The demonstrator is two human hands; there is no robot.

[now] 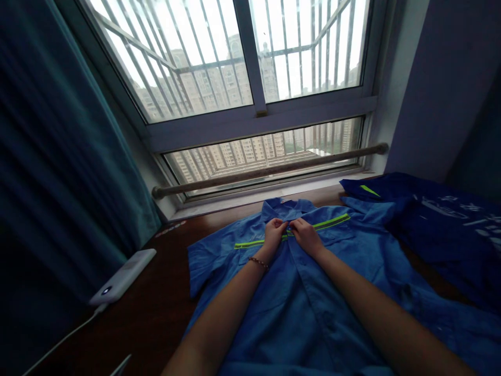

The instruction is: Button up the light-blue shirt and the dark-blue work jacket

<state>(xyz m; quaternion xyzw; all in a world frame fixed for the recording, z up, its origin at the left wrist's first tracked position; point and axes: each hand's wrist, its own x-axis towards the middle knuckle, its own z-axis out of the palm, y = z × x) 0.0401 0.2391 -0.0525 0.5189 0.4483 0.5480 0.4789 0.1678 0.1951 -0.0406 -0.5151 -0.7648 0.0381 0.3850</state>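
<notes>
The shirt [303, 297] is spread front up on the wooden surface [160, 297], its collar [270, 210] toward the window [256, 107]. Cloth at its front, just below the collar, is pinched narrowly by the left hand [275, 233] and right hand [306, 236], held close together. A darker garment [442, 224] is laid beside it; a white device [126, 274] is placed at left, joined to a cable [64, 339].

Dim room, we're shooting into daylight
Window [254, 99] glare's blown out at 12 o'clock; curtain [58, 156] at 9 and shirt [301, 297] at 6 go murky, plus we've got stretchy edges.
</notes>
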